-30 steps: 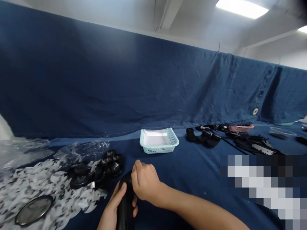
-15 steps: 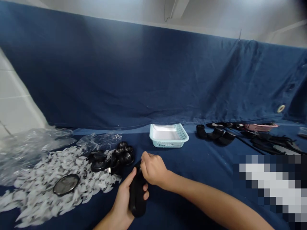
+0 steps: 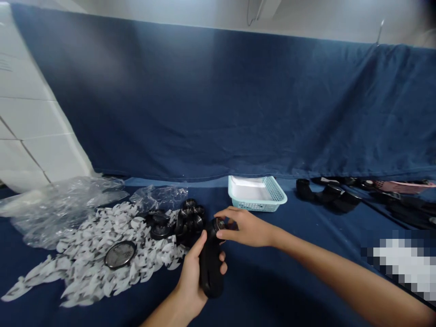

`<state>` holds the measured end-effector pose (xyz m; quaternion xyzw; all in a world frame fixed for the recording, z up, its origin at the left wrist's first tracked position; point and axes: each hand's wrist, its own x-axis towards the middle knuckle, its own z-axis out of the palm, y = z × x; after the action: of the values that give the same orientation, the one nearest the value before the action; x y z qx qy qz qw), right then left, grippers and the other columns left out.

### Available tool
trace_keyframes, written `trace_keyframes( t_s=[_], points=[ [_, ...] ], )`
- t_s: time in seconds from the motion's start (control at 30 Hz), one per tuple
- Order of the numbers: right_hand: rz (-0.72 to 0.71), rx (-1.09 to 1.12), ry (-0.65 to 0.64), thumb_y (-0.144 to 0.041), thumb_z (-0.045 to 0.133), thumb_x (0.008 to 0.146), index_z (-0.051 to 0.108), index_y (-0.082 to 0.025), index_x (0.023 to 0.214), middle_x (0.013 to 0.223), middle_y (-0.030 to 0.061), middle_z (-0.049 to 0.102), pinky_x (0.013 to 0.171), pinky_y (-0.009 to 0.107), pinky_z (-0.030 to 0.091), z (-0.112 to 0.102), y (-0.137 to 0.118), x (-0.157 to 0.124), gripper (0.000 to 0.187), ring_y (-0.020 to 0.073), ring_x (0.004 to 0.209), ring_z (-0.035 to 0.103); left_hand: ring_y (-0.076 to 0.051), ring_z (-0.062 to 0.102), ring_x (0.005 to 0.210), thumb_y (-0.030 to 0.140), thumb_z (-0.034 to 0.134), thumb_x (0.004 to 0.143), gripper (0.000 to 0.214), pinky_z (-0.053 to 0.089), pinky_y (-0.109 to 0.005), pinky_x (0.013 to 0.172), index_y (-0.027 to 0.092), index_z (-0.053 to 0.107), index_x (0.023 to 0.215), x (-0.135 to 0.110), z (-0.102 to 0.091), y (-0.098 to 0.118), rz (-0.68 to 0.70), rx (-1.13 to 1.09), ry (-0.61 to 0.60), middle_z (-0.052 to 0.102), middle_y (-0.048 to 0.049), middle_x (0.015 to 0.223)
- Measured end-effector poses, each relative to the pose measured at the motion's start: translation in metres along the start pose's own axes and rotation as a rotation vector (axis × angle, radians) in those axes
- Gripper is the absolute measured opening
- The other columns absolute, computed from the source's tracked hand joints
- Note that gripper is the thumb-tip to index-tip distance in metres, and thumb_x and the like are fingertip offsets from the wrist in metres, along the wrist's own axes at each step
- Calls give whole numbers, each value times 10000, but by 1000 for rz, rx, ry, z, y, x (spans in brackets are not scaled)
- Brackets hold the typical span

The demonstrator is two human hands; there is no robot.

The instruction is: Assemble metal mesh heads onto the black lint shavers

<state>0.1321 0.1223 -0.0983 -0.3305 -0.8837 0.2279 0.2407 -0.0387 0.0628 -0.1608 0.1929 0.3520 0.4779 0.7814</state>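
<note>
My left hand (image 3: 195, 272) is wrapped around a long black plastic part (image 3: 211, 270) shaped like a handle, with a rounded lower end. It is held tilted, its upper end leaning right. My right hand (image 3: 247, 227) has its thumb and fingers around the round upper end, where a shiny rim shows between them. Whether a separate small piece sits there I cannot tell. Just left of the held part lies a cluster of black round parts (image 3: 187, 218). Further left spreads a pile of small white curved pieces (image 3: 136, 236), with a dark-rimmed oval disc (image 3: 120, 255) on top.
A light blue basket (image 3: 255, 206) with white sheets inside stands behind my hands. Clear plastic bags (image 3: 71, 206) lie at the far left. Black curved parts (image 3: 329, 195) and a pink basket (image 3: 402, 186) are at the right. A blue cloth (image 3: 218, 113) hangs behind the table.
My right hand's closed fingers have opened around the black part's upper end, which now shows its rim. The view has shifted, so the surroundings appear further right.
</note>
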Motion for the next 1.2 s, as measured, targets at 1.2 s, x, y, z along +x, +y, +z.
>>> trace_keyframes(
  t_s=[1.2],
  points=[
    [129, 114, 9, -276, 739, 780, 493, -243, 1312, 1358, 113, 515, 946, 429, 508, -4, -12, -18, 587, 272, 1217, 534, -155, 565, 450, 593, 513, 875, 516, 368, -224, 419, 113, 629, 1024, 8, -14, -9, -153, -18, -121, 605, -48, 607]
  ],
)
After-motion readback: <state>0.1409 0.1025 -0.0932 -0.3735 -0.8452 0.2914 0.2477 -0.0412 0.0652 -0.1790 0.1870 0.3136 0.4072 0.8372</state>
